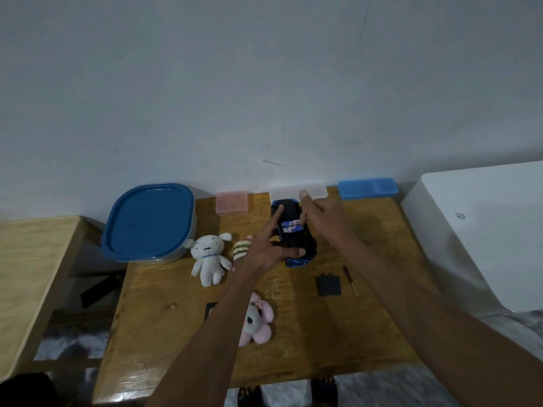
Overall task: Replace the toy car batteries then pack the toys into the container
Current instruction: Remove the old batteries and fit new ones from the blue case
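Observation:
A dark blue toy car (296, 243) lies upside down on the wooden table (176, 333), its battery bay open with two blue batteries (291, 226) in it. My left hand (269, 249) grips the car, with the index finger along its left side and the thumb across its near end. My right hand (321, 211) reaches in from the right; its fingertips touch the batteries' right ends and the thumb points up and away. The black battery cover (328, 284) and a small screwdriver (350, 279) lie to the car's near right. A container with a blue lid (148, 223) stands shut at the left.
A white plush (207, 257), a striped plush (242, 248) and a pink plush (255, 321) lie on the table. Pink (232, 202), clear (286, 191) and blue (367, 188) boxes line the wall. A white appliance (484, 230) stands right, a second table (29, 274) left.

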A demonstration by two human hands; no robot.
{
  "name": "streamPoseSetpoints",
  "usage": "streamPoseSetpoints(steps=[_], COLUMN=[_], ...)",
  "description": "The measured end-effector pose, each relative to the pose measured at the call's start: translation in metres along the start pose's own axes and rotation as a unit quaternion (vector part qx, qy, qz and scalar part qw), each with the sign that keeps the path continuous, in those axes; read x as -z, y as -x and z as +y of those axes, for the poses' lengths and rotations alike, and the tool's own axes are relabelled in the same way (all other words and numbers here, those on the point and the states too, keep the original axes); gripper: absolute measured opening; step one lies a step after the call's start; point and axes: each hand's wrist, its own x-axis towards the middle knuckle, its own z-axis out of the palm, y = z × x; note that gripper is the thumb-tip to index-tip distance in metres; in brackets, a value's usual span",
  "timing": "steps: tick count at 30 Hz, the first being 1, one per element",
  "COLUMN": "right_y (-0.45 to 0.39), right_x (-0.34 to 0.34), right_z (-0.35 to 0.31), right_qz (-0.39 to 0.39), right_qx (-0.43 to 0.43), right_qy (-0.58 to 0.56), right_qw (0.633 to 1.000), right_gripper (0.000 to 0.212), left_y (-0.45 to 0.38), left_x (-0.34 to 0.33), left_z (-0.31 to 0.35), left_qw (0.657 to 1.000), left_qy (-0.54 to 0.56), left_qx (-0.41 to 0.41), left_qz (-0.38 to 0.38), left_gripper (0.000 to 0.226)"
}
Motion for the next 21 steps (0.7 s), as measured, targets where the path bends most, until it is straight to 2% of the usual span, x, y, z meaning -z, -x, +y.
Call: streamPoseSetpoints(steps=[2, 6, 11, 21], right_y=[-0.004, -0.010, -0.005, 0.002], right_x=[0.000, 0.000, -0.001, -0.013], right_z=[-0.003, -0.008, -0.004, 0.003], right_qz=[-0.011, -0.030, -0.051, 0.064], right_qx=[-0.041, -0.059, -0.006, 0.003], right_qy=[-0.057, -0.101, -0.079, -0.113], right_qw=[0.997, 0.993, 0.996, 0.992], right_gripper=[0.057, 0.031, 0.022, 0.015], left_y=[0.000, 0.001, 0.001, 0.003], left_x=[-0.002, -0.002, 0.003, 0.007], left_z=[-0.001, -0.001, 0.004, 0.007], left_qw=[1.000, 1.000, 0.999, 0.999], left_qy=[0.008, 0.020, 0.035, 0.024], left_qx=[0.006, 0.003, -0.019, -0.027], left_qz=[0.005, 0.010, 0.025, 0.026], left_gripper=[0.114, 0.114, 0.114, 0.113])
